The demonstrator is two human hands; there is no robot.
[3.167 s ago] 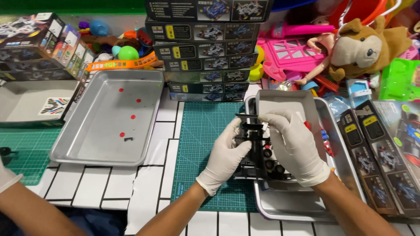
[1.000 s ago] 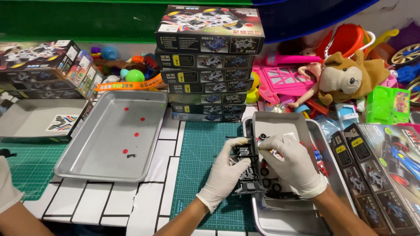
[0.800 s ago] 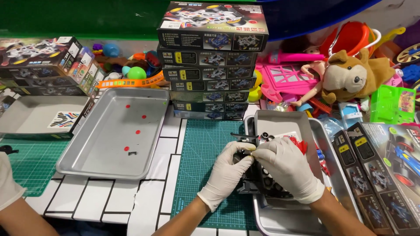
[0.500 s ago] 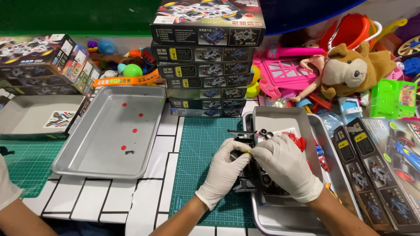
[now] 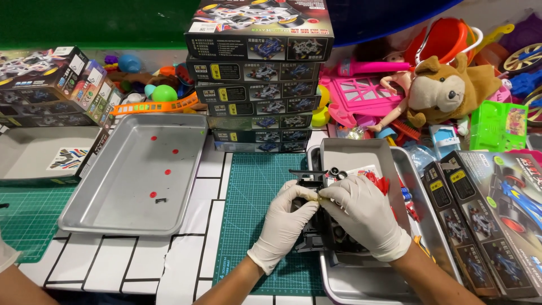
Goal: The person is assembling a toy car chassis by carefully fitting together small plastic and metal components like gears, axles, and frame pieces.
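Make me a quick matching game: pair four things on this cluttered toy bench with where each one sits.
1. brown plush dog
2. stack of dark model car boxes
3. empty-looking grey metal tray with red dots
4. black plastic model car chassis

a. between the two white-gloved hands
b. left of the green cutting mat
c. top right, among toys
d. behind the mat, centre

Pairs: 1-c, 2-d, 3-b, 4-a

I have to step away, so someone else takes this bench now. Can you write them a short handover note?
Left hand, in a white glove, steadies the black plastic toy car chassis at the left rim of the right-hand metal tray.
Right hand, gloved too, pinches a small yellowish part against the chassis top.
Done: chassis partly built; wheels cannot be seen.
Left: small red parts beside the right hand in that tray; red bits and a dark piece in the left metal tray.
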